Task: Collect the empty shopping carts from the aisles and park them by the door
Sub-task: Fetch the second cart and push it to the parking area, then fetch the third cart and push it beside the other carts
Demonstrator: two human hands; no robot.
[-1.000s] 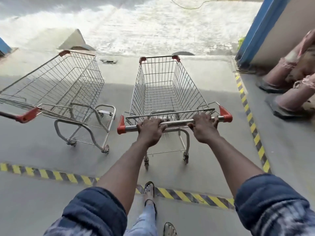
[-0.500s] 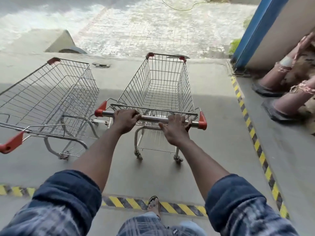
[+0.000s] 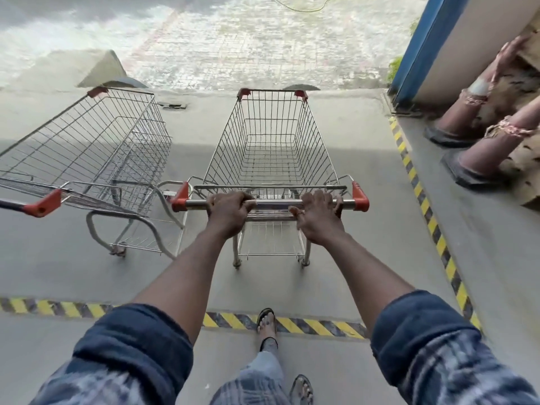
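Note:
An empty wire shopping cart (image 3: 270, 147) with red corner caps stands straight ahead of me on the grey concrete floor. My left hand (image 3: 229, 213) grips its chrome handle bar (image 3: 273, 204) left of centre. My right hand (image 3: 318, 217) holds the same bar right of centre, fingers curled over the top. A second empty cart (image 3: 96, 150) is parked to the left, angled slightly, its red-capped handle (image 3: 43, 204) at the left edge. The two carts stand side by side with a narrow gap between them.
Yellow-black hazard tape (image 3: 423, 200) runs along the right side and across the floor (image 3: 58, 308) behind the carts. Two dusty traffic cones (image 3: 479, 159) lie at the right by a blue door frame (image 3: 420, 51). Beyond the carts, the floor ends at bright paved ground (image 3: 233, 48).
The cart in my hands swung left and is now straightened, pointing at the doorway beside the parked cart. Both hands stayed on the handle bar.

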